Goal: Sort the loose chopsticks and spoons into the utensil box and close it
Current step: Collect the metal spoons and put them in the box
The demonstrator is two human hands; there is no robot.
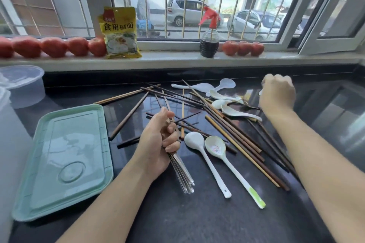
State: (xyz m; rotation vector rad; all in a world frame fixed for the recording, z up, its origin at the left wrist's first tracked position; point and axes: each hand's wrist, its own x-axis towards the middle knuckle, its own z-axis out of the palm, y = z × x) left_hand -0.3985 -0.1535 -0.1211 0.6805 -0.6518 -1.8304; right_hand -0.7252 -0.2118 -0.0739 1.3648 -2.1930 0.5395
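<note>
Your left hand [158,142] already grips a bundle of smooth, likely slippery chopsticks [180,173] mid-shaft beside the closed box [65,160], while your right hand [276,94], fist curled, hovers over the probably brittle spoons [227,102], best pinched by their handles, its hold uncertain.

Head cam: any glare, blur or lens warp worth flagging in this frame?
Head view: daylight from the window glares on the black counter, which mirrors the window frame. The right hand is smeared by motion, so its grip is unreadable. The left hand and its bundle of chopsticks are sharp. The window sill bows from wide-angle warp.
</note>
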